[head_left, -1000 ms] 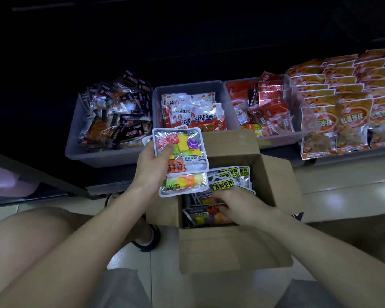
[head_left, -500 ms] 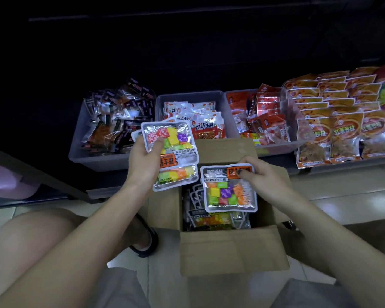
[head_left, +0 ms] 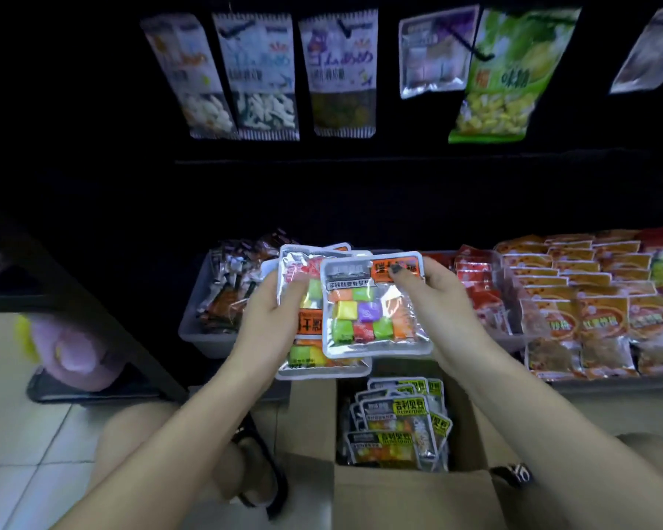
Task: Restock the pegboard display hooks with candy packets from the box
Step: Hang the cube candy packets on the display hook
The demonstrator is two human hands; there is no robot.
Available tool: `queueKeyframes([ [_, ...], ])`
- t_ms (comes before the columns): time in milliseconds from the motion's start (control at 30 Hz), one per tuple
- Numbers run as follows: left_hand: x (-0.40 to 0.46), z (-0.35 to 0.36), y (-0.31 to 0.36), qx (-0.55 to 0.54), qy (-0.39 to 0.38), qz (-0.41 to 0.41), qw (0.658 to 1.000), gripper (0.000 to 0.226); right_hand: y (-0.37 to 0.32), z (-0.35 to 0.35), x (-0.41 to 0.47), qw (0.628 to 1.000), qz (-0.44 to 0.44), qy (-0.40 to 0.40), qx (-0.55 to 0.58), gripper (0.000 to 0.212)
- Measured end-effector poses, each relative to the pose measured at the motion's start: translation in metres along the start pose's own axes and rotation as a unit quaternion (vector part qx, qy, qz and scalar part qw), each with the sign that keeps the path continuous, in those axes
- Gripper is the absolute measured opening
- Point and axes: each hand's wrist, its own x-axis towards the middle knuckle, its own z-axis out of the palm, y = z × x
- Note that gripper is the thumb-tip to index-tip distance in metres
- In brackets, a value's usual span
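Silver-edged candy packets are stacking up as my right hand (head_left: 433, 296) is pinching one (head_left: 376, 311) onto those my left hand (head_left: 268, 311) is gripping above the cardboard box (head_left: 410, 499), still part full, with none yet hung on the hooks (head_left: 471, 44).

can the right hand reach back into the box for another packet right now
Probably not yet: the right hand grips a candy packet. The box lies open below, its packets uncovered.
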Motion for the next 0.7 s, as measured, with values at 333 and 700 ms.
queueKeyframes([
  [333,-0.002,-0.063,0.107,0.025,0.080,0.146,0.986,0.019,-0.109,0.077,0.010,0.997,-0.077,0.009,0.026,0.024],
  [700,0.017,-0.154,0.218,0.050,0.157,0.223,0.961,0.018,-0.235,0.124,-0.004,0.975,-0.145,-0.166,0.016,0.027],
])
